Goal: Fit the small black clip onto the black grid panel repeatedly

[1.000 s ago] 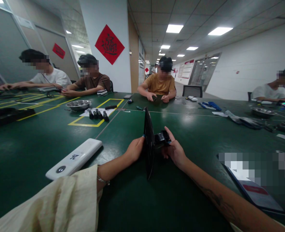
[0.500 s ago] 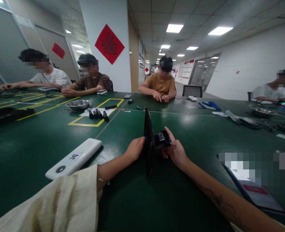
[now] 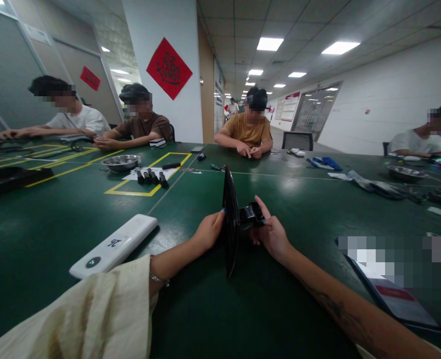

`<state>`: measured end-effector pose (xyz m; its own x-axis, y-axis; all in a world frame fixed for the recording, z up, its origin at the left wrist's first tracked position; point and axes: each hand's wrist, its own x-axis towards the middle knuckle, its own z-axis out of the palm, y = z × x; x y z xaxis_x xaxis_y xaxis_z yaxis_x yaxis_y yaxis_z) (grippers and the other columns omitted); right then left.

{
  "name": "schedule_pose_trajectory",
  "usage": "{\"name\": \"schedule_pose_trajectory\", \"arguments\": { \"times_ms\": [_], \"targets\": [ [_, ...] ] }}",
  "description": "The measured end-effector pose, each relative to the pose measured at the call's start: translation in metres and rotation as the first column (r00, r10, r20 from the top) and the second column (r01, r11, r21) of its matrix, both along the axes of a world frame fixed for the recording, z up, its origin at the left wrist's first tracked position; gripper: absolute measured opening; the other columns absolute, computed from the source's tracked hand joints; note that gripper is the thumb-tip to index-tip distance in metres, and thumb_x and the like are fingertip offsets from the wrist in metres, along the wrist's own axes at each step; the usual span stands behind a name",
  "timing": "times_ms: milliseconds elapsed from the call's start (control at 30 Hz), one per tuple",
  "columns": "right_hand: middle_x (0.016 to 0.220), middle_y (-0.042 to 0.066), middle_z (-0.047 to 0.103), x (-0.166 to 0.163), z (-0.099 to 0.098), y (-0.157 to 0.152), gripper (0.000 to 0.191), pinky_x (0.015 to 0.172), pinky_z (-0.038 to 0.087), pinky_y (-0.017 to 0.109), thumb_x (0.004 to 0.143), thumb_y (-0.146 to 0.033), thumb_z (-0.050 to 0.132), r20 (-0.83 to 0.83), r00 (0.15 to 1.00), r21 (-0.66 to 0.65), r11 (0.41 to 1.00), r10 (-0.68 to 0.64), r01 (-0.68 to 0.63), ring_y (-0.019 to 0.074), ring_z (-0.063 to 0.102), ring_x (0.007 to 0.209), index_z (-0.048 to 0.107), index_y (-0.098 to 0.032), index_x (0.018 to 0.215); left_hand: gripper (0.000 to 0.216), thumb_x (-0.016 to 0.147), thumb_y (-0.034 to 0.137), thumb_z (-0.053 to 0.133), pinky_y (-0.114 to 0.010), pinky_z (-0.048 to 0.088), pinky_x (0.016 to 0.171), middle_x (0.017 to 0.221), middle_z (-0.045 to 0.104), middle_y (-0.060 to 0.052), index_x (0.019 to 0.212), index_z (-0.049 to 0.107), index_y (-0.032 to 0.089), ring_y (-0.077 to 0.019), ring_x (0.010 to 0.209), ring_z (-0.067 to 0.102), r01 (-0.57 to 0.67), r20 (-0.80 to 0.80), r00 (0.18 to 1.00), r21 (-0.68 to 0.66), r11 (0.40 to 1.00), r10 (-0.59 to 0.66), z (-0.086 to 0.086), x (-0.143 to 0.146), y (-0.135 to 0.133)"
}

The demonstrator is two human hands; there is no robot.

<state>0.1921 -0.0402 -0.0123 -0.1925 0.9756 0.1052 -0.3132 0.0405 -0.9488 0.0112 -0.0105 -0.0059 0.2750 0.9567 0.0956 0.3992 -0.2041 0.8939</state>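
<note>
A thin black flat panel [image 3: 230, 219] stands on edge on the green table [image 3: 205, 309] in front of me. My left hand [image 3: 208, 233] is closed against its left face and holds it upright. My right hand [image 3: 271, 232] grips a small black block-shaped part [image 3: 250, 214] that sits against the panel's right face, with the forefinger stretched along its top. Whether the part is fixed to the panel I cannot tell.
A white oblong device [image 3: 113, 246] lies to my left. Farther off are a metal bowl [image 3: 122, 161], several small black parts [image 3: 152, 177] inside a yellow taped rectangle, and a booklet [image 3: 395, 299] at my right. Several other people sit around the table.
My hands and the panel have barely moved. The person in the yellow shirt opposite has lowered both hands together onto the table.
</note>
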Motion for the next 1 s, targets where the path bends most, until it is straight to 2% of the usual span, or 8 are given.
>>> {"name": "schedule_pose_trajectory", "arguments": {
  "times_ms": [267, 433, 600, 733, 1000],
  "targets": [
    [0.059, -0.002, 0.054, 0.0, -0.002, 0.002, 0.09, 0.035, 0.032, 0.022, 0.062, -0.035, 0.033, -0.018, 1.0, 0.016, 1.0, 0.02, -0.02, 0.0143, 0.049, 0.041, -0.002, -0.021, 0.144, 0.036, 0.083, 0.035, 0.032, -0.031, 0.042, 0.073, 0.078, 0.064, -0.008, 0.072, 0.059, 0.014, -0.0221, 0.078, 0.055, 0.0, -0.05, 0.999, 0.03, 1.0, 0.002, 0.0, 0.0, 0.006],
    [0.059, -0.002, 0.055, 0.001, -0.003, 0.001, 0.09, 0.035, 0.032, 0.022, 0.064, -0.035, 0.034, -0.02, 0.999, 0.035, 0.999, 0.035, -0.034, 0.0142, 0.049, 0.042, -0.003, -0.021, 0.144, 0.038, 0.084, 0.035, 0.03, -0.032, 0.041, 0.07, 0.072, 0.062, -0.007, 0.066, 0.056, 0.015, -0.0203, 0.071, 0.053, -0.016, -0.054, 0.998, 0.048, 0.999, 0.019, -0.003, -0.001, 0.007],
    [0.057, -0.003, 0.054, 0.001, -0.001, 0.001, 0.089, 0.035, 0.031, 0.021, 0.065, -0.035, 0.033, -0.011, 0.999, 0.039, 0.998, 0.043, -0.043, 0.0141, 0.049, 0.042, -0.006, -0.019, 0.144, 0.037, 0.084, 0.037, 0.032, -0.031, 0.041, 0.067, 0.071, 0.061, -0.006, 0.068, 0.057, 0.014, -0.0196, 0.069, 0.053, 0.001, 0.003, 1.0, 0.011, 1.0, -0.001, -0.005, -0.002, 0.005],
    [0.056, -0.003, 0.053, 0.001, -0.001, 0.001, 0.09, 0.036, 0.031, 0.021, 0.065, -0.035, 0.034, -0.008, 0.999, 0.031, 0.998, 0.047, -0.047, 0.0141, 0.049, 0.041, -0.006, -0.02, 0.144, 0.035, 0.082, 0.036, 0.035, -0.031, 0.042, 0.069, 0.074, 0.062, -0.007, 0.073, 0.059, 0.013, -0.0205, 0.073, 0.053, 0.003, 0.027, 1.0, -0.001, 1.0, -0.003, -0.001, -0.002, 0.001],
    [0.059, -0.002, 0.055, 0.001, 0.001, -0.002, 0.09, 0.037, 0.031, 0.022, 0.064, -0.034, 0.035, -0.012, 0.999, 0.01, 0.999, 0.033, -0.033, 0.0139, 0.05, 0.042, -0.005, -0.021, 0.144, 0.035, 0.081, 0.036, 0.035, -0.032, 0.041, 0.071, 0.075, 0.063, -0.007, 0.067, 0.058, 0.014, -0.0212, 0.075, 0.053, 0.001, -0.018, 1.0, 0.034, 0.999, -0.001, 0.007, -0.001, -0.001]
  ]
}}
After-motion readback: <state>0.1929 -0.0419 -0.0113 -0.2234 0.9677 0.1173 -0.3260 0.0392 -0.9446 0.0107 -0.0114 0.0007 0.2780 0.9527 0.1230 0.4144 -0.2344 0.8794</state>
